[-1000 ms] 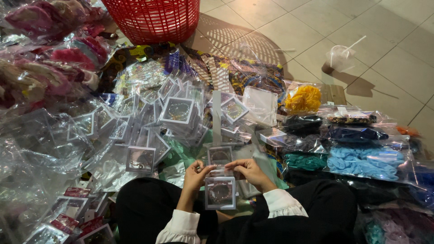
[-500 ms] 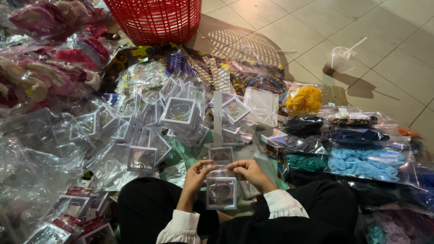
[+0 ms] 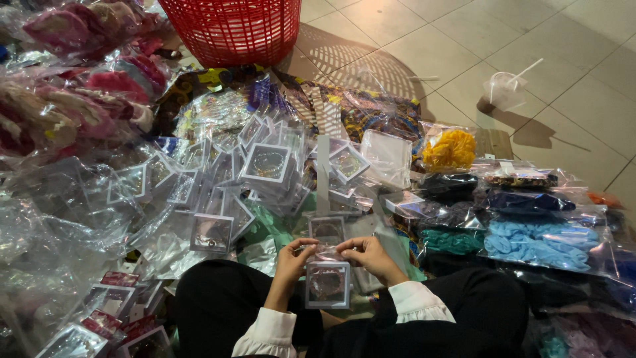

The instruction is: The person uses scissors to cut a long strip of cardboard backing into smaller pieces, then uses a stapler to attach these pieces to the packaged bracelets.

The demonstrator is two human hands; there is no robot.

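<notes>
Tiled floor (image 3: 464, 40), crowded with bagged goods. Over the lap, a small white-framed clear box (image 3: 327, 285) with a bracelet inside stands upright. Left hand (image 3: 291, 255) and right hand (image 3: 368, 253) meet at its top edge, fingertips pinching a bit of clear wrapping there. Beyond lies a heap of similar boxes (image 3: 265, 166); blue packets (image 3: 536, 242) sit right, red basket (image 3: 232, 26) far ahead.

White shirt cuffs under black sleeves, black trousers, both hands bare
</notes>
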